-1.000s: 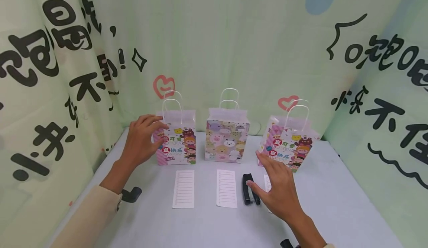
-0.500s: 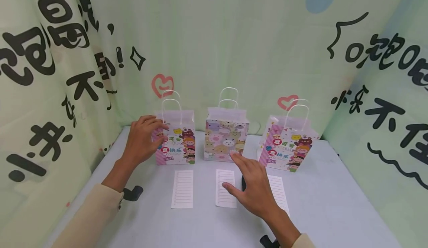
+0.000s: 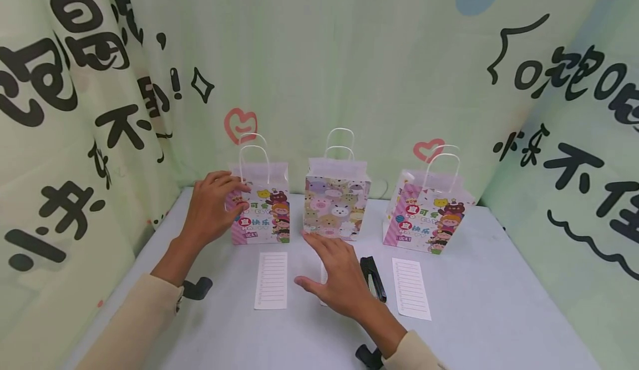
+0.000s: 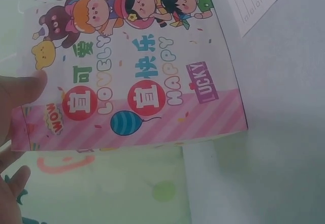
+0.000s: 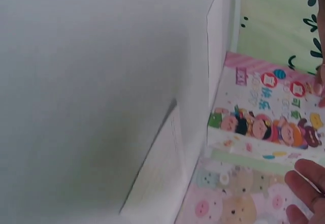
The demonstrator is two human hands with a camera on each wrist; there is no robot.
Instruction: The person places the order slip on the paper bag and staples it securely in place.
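My left hand (image 3: 212,206) holds the left paper gift bag (image 3: 274,231) at its upper left side. In the left wrist view a digit lies over the bag's printed front (image 4: 147,71) while other fingers (image 4: 18,183) show past its side edge. My right hand (image 3: 336,273) is spread with nothing in it, in front of the middle gift bag (image 3: 336,206), which has animal faces on it. It partly covers the middle lined card (image 3: 324,275) and a black stapler (image 3: 373,278). The right wrist view shows its fingers (image 5: 304,181) near the bags.
A third gift bag (image 3: 429,220) stands turned at the right. Lined paper cards lie in front of the left bag (image 3: 271,281) and right bag (image 3: 411,289). The white table (image 3: 499,303) is enclosed by printed curtains (image 3: 379,54).
My right hand has moved left, from in front of the right bag to the middle one, uncovering the right card. My left hand stays at the left bag. The bags stand as before.
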